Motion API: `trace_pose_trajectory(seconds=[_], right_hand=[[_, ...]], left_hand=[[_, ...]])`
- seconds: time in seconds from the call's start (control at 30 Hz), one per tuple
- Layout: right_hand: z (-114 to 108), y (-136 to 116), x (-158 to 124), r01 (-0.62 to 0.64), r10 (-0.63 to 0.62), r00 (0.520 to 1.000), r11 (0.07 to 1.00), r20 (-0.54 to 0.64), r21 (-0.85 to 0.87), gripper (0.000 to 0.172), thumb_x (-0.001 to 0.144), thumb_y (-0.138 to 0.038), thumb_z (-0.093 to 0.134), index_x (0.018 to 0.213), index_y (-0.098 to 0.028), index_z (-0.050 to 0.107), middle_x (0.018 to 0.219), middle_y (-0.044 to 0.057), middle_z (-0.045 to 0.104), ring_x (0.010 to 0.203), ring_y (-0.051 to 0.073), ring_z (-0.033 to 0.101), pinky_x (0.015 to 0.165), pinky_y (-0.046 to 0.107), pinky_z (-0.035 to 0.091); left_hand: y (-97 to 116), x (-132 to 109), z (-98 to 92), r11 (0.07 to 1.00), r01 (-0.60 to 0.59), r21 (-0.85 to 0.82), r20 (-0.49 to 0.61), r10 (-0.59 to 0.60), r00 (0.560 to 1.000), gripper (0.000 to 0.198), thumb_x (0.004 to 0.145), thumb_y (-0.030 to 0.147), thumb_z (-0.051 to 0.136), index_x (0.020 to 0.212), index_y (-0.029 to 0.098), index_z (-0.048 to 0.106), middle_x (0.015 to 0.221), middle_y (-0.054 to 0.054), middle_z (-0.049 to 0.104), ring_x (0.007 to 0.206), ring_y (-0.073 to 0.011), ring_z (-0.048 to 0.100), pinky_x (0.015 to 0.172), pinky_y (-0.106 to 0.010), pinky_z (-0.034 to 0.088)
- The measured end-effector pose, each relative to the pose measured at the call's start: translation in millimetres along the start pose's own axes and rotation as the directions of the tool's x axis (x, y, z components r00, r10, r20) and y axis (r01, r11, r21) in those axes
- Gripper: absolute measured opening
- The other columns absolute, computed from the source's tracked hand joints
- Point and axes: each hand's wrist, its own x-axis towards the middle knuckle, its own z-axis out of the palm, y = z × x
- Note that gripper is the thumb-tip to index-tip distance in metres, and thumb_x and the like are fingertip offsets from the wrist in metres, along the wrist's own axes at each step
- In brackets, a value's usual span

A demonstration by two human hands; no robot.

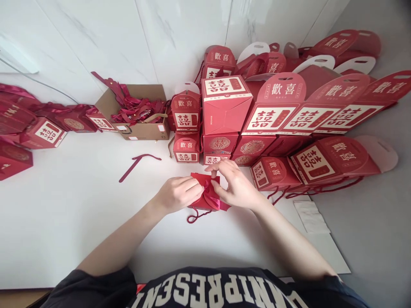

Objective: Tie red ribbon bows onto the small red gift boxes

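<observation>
A small red gift box [199,179] sits on the white surface [80,214] in front of me, with a red satin ribbon [210,197] across its top. My left hand [178,193] is closed, pinching the ribbon at the box's left side. My right hand [234,184] pinches the ribbon from the right, with its index finger raised over the box. A red cord [194,217] trails from under the box toward me.
Stacks of red gift boxes [226,107] with white labels stand behind and to the right. An open cardboard carton [141,128] holds red strips. More red boxes [45,132] lie at the left. A loose red strip [136,164] and a white paper [310,216] lie nearby.
</observation>
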Motion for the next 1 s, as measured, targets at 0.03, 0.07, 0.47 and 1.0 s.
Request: trace_pose_trajectory(seconds=[0.03,0.07,0.47,1.0], right_hand=[[1,0,0,-0.013,0.013,0.999,1.000,0.033,0.020,0.038,0.082,-0.012,0.057,0.117,-0.024,0.052,0.107,0.007,0.065,0.103,0.026,0.059,0.096,0.046,0.043],[2,1,1,-0.023,0.020,0.998,0.999,0.063,0.048,0.037,0.082,-0.013,0.057,0.118,-0.024,0.052,0.109,0.008,0.065,0.104,0.026,0.059,0.094,0.045,0.044],[29,4,0,-0.004,0.016,0.996,0.991,-0.093,0.132,0.010,0.093,-0.016,0.049,0.099,-0.024,0.051,0.099,0.006,0.066,0.097,0.021,0.062,0.096,0.043,0.045],[-22,21,-2,-0.198,0.094,0.918,0.951,-0.385,-0.239,0.011,0.089,-0.016,0.055,0.096,-0.022,0.061,0.093,0.005,0.070,0.083,0.020,0.066,0.076,0.032,0.052]], left_hand=[[0,0,-0.2,1.000,0.000,-0.001,0.000,0.000,1.000,0.021,0.085,0.010,0.059,0.068,0.018,0.050,0.064,0.004,0.057,0.058,-0.0096,0.055,0.057,-0.024,0.045],[0,1,-0.3,1.000,0.001,-0.001,-0.001,-0.001,1.000,0.021,0.085,0.010,0.059,0.068,0.019,0.050,0.064,0.004,0.058,0.058,-0.0096,0.055,0.057,-0.024,0.045],[2,3,-1.6,1.000,-0.003,0.005,-0.003,0.003,1.000,0.016,0.084,0.010,0.061,0.071,0.018,0.055,0.064,0.003,0.061,0.059,-0.0097,0.059,0.058,-0.023,0.047],[2,6,-4.2,0.994,0.000,-0.114,-0.008,-0.001,1.000,0.014,0.089,0.012,0.055,0.078,0.019,0.060,0.067,0.001,0.063,0.062,-0.0102,0.062,0.061,-0.021,0.049]])
